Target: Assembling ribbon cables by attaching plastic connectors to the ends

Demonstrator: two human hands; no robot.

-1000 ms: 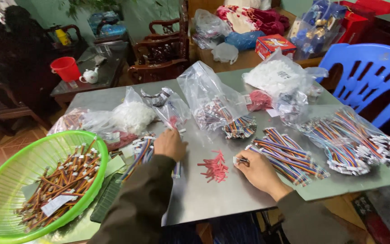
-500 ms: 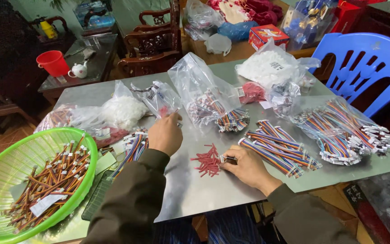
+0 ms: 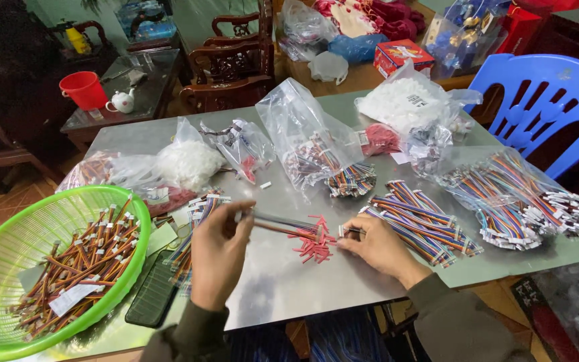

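Wires are sagging between your hands: your left hand (image 3: 219, 251) is pinching a light, floppy wire harness (image 3: 283, 224) by its connector end, while your right hand (image 3: 376, 245) is gripping a connector beside the red sleeves (image 3: 313, 245).

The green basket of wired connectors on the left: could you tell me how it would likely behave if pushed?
The green basket probably slides easily on the smooth metal table. It overhangs the edge, so it might tip. Its loose wires would likely shift.
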